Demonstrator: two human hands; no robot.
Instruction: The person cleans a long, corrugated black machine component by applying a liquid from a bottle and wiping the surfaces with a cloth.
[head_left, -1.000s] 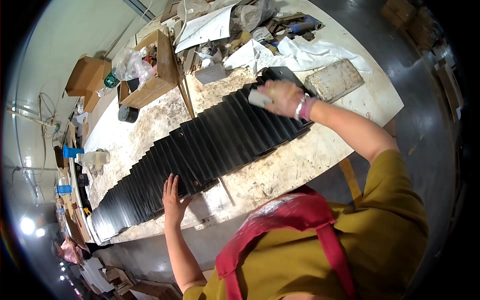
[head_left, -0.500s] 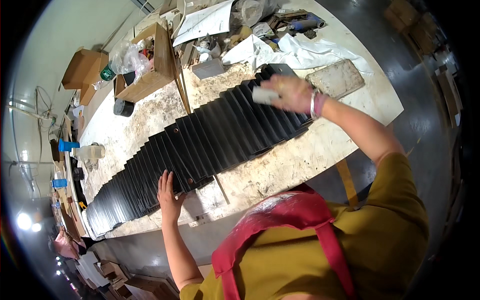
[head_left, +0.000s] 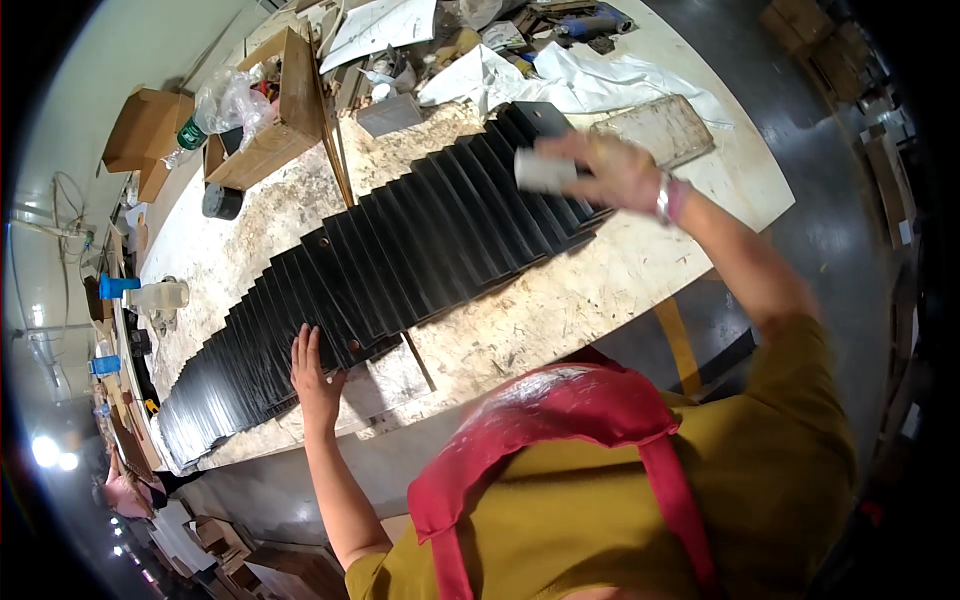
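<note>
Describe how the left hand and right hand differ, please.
The left hand lays its fingertips at the near edge of the overlapping black strips, holding nothing; the right hand grips a whitish block over their right part. The left hand's wrist is bare; the right hand's wears a silvery bracelet. The left hand looks sharp, the right hand blurred. Both are ungloved.

Black strips (head_left: 430,230); whitish block (head_left: 543,172); red apron (head_left: 570,405), white-smudged; mustard shirt (head_left: 570,510); white tabletop (head_left: 570,305), brown-blotched.

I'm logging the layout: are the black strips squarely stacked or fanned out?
Fanned out: the black strips overlap in a stepped row, their edges showing.
</note>
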